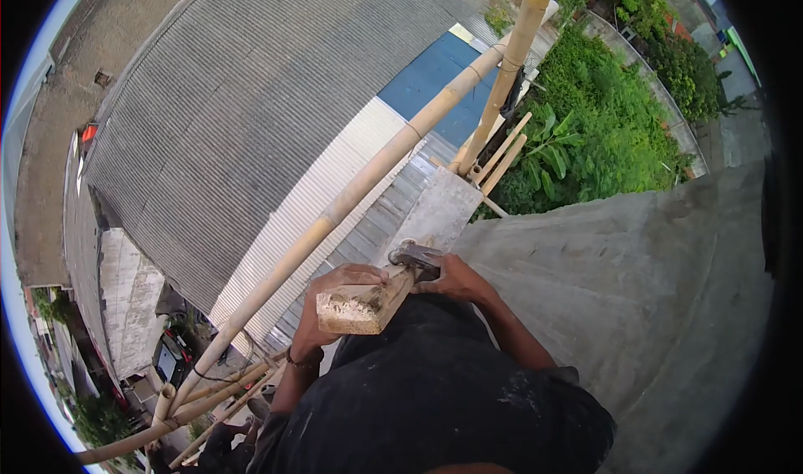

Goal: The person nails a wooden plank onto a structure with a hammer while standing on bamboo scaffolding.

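Note:
A short, rough wooden block with a pale, crusted end is held in front of my dark shirt. My left hand is wrapped round its left side, fingers over the top. At the block's far end, my right hand grips a dark grey metal tool with a rounded end; its exact kind I cannot make out. The tool touches or lies very close to the wood. Just beyond the hands lies a grey plank.
A long bamboo pole crosses diagonally on the left, tied to an upright bamboo pole. Corrugated roofs lie far below. A concrete wall rises on the right. Part of another person shows at the lower left.

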Demonstrator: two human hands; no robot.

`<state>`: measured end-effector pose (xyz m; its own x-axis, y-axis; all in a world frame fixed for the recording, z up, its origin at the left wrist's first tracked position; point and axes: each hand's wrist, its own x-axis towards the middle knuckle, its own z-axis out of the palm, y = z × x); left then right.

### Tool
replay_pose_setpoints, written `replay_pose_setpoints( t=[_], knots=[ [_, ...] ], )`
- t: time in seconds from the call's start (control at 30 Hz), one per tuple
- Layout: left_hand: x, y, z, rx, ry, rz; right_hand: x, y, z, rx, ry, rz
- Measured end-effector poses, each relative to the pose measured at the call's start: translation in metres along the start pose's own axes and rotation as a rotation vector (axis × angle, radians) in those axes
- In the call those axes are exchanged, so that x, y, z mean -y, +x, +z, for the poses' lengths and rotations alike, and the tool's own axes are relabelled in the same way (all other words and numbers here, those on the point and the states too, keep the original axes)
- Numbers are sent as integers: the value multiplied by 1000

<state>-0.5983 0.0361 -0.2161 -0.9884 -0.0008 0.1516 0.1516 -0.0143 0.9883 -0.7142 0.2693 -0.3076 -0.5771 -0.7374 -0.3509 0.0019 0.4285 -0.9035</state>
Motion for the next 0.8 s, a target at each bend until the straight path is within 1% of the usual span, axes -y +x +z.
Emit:
replay_pose_setpoints(
  t=[0.03, 0.07, 0.1, 0.17, 0.2, 0.23, 0.3, 0.37, 0.43, 0.47, 0.53, 0.57, 0.63, 0.67, 0.8],
  knots=[
    [-3, -3, 0, -23, -82, -83, -9, 0, -5, -8, 16, -72],
    [-3, -4, -3, -12, -127, -69, -19, 0, -10, -18, 34, -148],
    [-3, -4, -5, -13, -123, -69, -28, 1, -17, -17, 35, -151],
    [-2, -6, -6, 10, -257, -14, -40, 4, -31, 26, 267, 144],
    [2, -7, -6, 9, -291, -2, -28, 7, -39, -50, 244, 225],
    [3, -7, -5, 11, -286, 1, -37, 18, -47, -51, 246, 220],
    [3, -8, -2, 9, -330, 1, -77, 49, -61, -123, 553, 417],
    [6, -7, 3, -6, -343, 2, -94, 91, -70, -319, 915, 470],
    [5, -7, 6, -31, -350, 3, -129, 140, -83, -363, 1141, 417],
    [3, -8, 7, -35, -342, -14, -144, 163, -88, -350, 1137, 416],
    [-1, -9, 9, -54, -327, -29, -169, 203, -93, -461, 1249, 310],
    [-4, -9, 11, -59, -331, -22, -178, 217, -93, -443, 1246, 310],
    [-4, -13, 14, -76, -323, -14, -188, 240, -94, -558, 1108, 314],
    [-1, -16, 15, -90, -297, -4, -188, 250, -95, -586, 1041, 350],
    [5, -28, 22, -164, -291, 23, -189, 280, -95, -559, 1057, 314]
  ],
)
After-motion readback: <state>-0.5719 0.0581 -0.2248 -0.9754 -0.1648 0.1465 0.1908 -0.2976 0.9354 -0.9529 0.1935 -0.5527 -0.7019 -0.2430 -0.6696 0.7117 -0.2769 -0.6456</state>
